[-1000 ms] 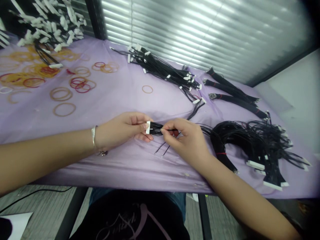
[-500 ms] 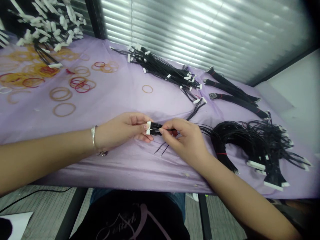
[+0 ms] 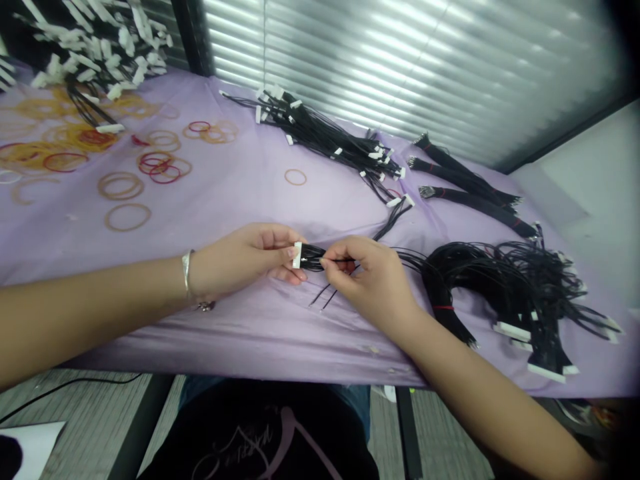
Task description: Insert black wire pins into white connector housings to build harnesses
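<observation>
While the left hand [image 3: 240, 260] pinches a white plastic connector [image 3: 297, 255], the right hand [image 3: 373, 280] pinches its thin black wires [image 3: 313, 257].

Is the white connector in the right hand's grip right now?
No: the white connector sits at the fingertips of the left hand, while the right hand pinches the black wires behind it.

Lilac cloth [image 3: 225, 200] passable behind left hand [image 3: 240, 263]; wire bundle [image 3: 480, 280] blocks right hand [image 3: 373, 280]
</observation>
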A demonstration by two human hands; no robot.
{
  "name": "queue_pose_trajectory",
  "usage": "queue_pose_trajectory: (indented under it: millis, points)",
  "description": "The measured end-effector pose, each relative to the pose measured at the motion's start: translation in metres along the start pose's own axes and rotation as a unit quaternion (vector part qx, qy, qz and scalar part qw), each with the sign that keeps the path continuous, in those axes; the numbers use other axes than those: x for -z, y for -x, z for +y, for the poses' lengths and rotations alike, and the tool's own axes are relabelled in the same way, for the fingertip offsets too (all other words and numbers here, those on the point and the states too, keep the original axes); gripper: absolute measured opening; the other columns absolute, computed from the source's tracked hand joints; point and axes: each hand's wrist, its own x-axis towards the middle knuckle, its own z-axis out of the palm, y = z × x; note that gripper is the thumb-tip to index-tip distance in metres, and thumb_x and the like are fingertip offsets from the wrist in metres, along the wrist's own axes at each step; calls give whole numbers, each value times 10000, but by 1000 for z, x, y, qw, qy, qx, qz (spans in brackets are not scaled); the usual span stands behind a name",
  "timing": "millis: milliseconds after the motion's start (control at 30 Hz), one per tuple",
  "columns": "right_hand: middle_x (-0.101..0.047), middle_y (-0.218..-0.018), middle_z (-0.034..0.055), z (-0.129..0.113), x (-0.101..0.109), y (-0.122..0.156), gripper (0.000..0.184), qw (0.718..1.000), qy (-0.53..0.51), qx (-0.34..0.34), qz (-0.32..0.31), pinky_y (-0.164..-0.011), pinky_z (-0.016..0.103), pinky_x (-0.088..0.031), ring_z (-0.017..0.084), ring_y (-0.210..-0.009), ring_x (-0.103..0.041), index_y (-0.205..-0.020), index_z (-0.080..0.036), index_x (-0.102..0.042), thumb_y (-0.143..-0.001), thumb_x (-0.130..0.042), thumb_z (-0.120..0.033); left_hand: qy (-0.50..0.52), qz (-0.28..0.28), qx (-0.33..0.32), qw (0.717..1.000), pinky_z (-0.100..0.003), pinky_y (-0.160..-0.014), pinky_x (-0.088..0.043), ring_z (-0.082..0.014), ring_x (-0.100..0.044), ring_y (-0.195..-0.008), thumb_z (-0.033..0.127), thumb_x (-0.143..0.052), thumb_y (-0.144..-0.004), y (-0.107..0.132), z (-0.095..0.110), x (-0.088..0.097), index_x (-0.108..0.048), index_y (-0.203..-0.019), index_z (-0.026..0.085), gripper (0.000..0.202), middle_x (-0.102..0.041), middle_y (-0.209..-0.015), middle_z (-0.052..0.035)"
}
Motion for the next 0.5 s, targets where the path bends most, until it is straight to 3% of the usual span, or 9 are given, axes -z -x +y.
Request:
queue_pose_trajectory:
  millis: [200,500]
  points:
    - [-606,-643,-13,-2,2,1,67,1000,-1,-2,27,-557,207,-401,84,-582,-513,-737,-153,-630,-800,-611,-160,-16,4,6,1000,-190,-687,-560,-83,-660,-675,97,-526,-905,0,1,0,-656,-883,105,133,-672,-767,-9]
    - [-594,-620,-18,0,0,2,118,1000,4,-13,17,-538,201,-361,76,-567,-490,-706,-150,-625,-820,-616,-179,-53,-2,-3,999,-165,-649,-542,-73,-651,-630,77,-523,-901,0,3,-1,-653,-898,105,133,-672,-726,-2]
